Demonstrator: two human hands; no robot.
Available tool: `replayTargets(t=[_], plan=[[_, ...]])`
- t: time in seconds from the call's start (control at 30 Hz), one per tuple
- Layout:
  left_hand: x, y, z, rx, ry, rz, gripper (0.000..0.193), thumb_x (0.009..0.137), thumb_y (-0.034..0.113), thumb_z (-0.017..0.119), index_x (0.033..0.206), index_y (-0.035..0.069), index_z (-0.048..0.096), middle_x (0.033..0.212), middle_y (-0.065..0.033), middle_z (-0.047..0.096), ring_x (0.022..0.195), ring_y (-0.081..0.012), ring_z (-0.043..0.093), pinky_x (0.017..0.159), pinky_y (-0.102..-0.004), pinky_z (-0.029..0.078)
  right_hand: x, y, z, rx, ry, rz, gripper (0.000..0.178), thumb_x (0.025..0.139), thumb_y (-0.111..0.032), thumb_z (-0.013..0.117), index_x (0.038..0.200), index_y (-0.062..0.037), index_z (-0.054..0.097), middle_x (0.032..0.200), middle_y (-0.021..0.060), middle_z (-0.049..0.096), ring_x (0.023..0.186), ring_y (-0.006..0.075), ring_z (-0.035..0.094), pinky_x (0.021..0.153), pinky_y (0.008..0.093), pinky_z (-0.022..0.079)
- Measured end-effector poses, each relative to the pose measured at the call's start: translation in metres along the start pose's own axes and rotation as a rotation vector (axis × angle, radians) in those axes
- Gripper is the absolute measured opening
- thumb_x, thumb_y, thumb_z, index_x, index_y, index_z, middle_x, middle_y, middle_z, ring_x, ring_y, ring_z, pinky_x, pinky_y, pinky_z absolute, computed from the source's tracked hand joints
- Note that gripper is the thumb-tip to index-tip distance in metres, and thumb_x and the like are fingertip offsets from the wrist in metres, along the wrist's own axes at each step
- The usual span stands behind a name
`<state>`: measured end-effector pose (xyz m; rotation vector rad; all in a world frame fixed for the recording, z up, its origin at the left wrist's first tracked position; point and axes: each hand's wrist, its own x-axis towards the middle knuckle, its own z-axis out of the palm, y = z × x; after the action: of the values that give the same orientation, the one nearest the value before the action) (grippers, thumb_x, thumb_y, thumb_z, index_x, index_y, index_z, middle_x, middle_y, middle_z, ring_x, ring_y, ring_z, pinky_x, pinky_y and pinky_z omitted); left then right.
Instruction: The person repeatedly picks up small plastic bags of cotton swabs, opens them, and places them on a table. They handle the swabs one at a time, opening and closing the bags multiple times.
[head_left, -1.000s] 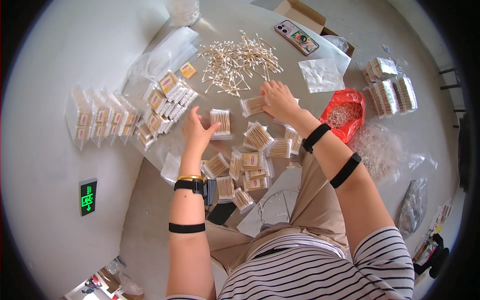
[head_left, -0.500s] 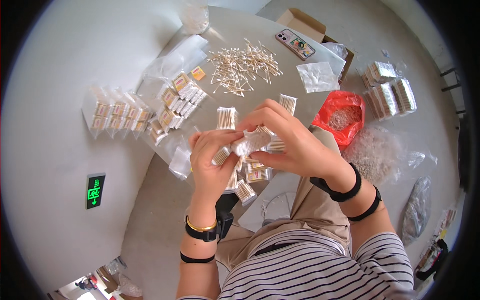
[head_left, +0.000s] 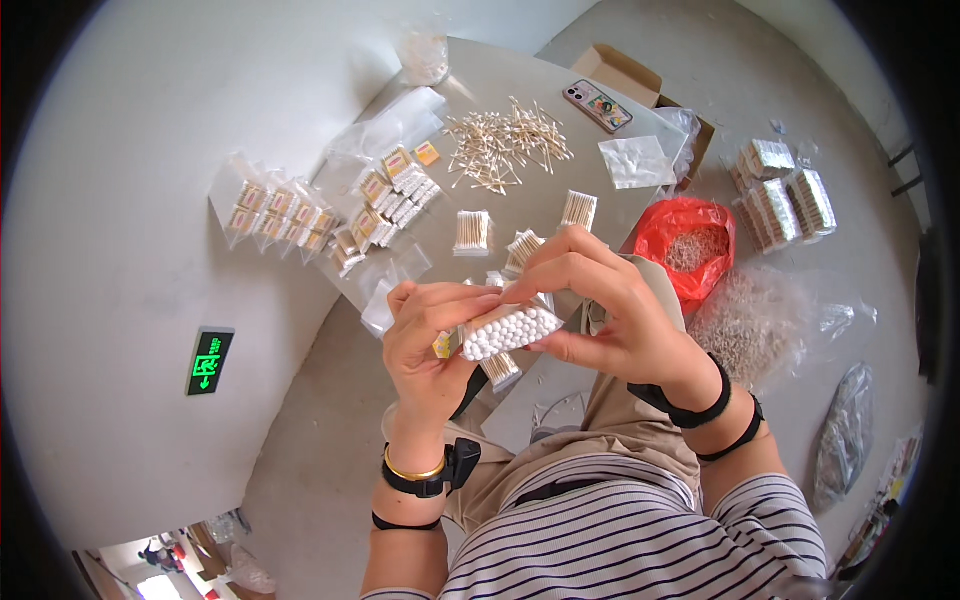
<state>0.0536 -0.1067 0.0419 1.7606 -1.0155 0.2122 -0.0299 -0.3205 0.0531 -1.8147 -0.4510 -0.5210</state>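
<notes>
Pinching one clear plastic packet of white-tipped cotton swabs point(head_left: 512, 332) between them, the bare left hand point(head_left: 425, 330) and the bare right hand point(head_left: 612, 312) were positioned above the near side of the smooth grey table point(head_left: 520, 75). The left thumb and fingers gripped the left end; the right thumb and fingers gripped the right end. The packet's round tips faced the white, dark-striped shirt point(head_left: 640, 530). Below the hands, a partly hidden bundle of pale-stick swabs point(head_left: 502, 371) was visible. Beyond them, a flat clear swab packet point(head_left: 473, 232) lay on the table, with a stack of yellow-labelled packets point(head_left: 386, 205) to its left. To the table's right, an open red plastic bag point(head_left: 650, 235) contained pale material. Farther out, a loose heap of thin white-tipped swabs point(head_left: 508, 145) lay left of a patterned smartphone point(head_left: 598, 106); an open brown cardboard box point(head_left: 620, 72) showed past the table edge.
</notes>
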Motion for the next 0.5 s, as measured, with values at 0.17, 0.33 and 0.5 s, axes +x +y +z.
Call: replayTargets(t=[0.17,0.33,0.5], plan=[[-0.002,0.008,-0.003,0.001,0.008,0.012,0.021,0.081,0.01,0.08,0.101,0.012,0.077,0.101,-0.0013,0.08,0.093,-0.0159,0.071,0.09,-0.0326,0.038,0.0,-0.013,0.003,0.048,0.036,0.007,0.034,0.079,-0.012,0.083,0.111,-0.0064,0.072,0.104,0.0088,0.065,0.1,0.0275,0.062,0.086,0.0374,0.052],[-0.01,-0.007,-0.001,0.014,-0.033,-0.118,0.036,0.084,0.021,0.083,0.116,0.01,0.074,0.114,-0.0037,0.077,0.102,-0.0175,0.069,0.096,-0.034,0.039,-0.004,0.013,0.007,0.071,0.111,0.074,0.027,0.085,-0.015,0.082,0.108,-0.0039,0.072,0.098,0.0069,0.066,0.096,0.0207,0.061,0.085,0.0345,0.05],[-0.018,-0.04,0.016,-0.064,0.001,-0.367,0.05,0.09,0.03,0.081,0.13,0.005,0.066,0.127,-0.0094,0.071,0.109,-0.0222,0.067,0.1,-0.0372,0.047,-0.03,0.178,-0.008,0.151,0.494,0.573,0.02,0.095,-0.018,0.076,0.102,-0.001,0.07,0.086,0.0027,0.071,0.075,0.0085,0.062,0.067,0.0264,0.051]])
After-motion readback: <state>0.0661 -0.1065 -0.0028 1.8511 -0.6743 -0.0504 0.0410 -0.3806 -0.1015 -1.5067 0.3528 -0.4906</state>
